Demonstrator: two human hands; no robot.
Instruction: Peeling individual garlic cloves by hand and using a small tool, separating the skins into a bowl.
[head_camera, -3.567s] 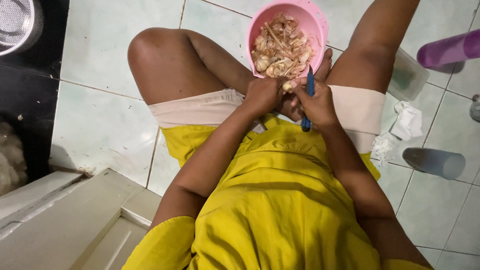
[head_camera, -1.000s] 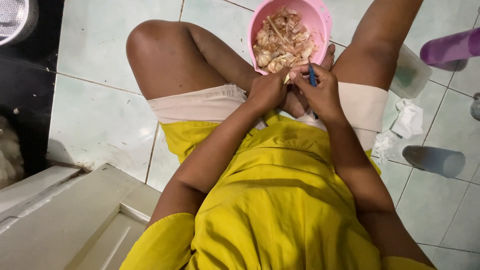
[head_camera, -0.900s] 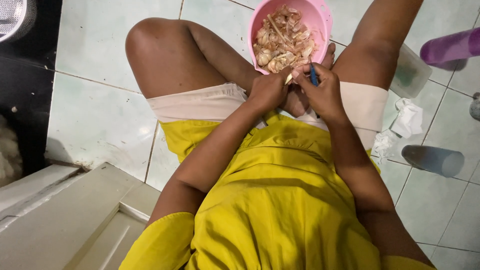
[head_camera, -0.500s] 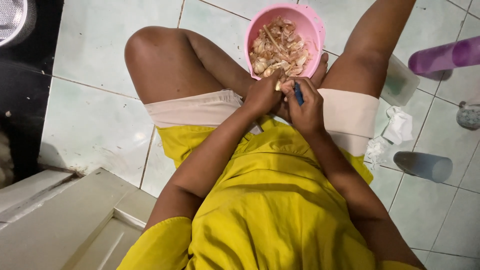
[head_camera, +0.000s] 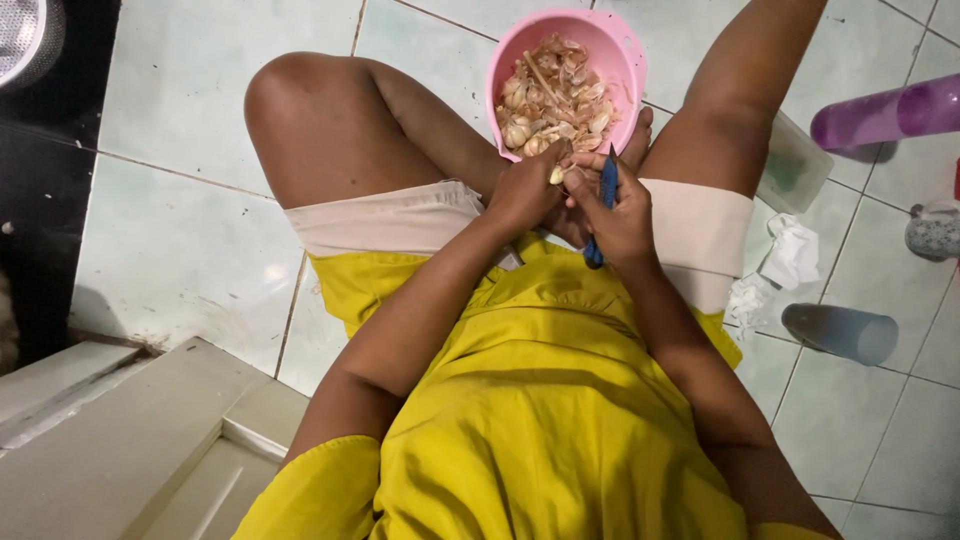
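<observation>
I sit on a tiled floor with a pink bowl (head_camera: 622, 45) between my legs; it holds garlic cloves and dry skins (head_camera: 553, 98). My left hand (head_camera: 522, 192) pinches a small pale garlic clove (head_camera: 557, 175) just below the bowl's near rim. My right hand (head_camera: 620, 205) grips a blue-handled knife (head_camera: 603, 205), its tip up against the clove. Both hands touch each other above my lap.
A purple bottle (head_camera: 885, 112) lies at the right, with a clear container (head_camera: 795, 165) beside my right knee. Crumpled white tissue (head_camera: 785, 255) and a grey tumbler on its side (head_camera: 840, 332) lie on the tiles. A metal pot (head_camera: 25, 35) is top left; a pale wooden step (head_camera: 130, 450) is bottom left.
Over the frames my hands stay together at the bowl's rim, shifting slightly. The knife has turned in my right hand, from pointing down in my lap to upright against the clove.
</observation>
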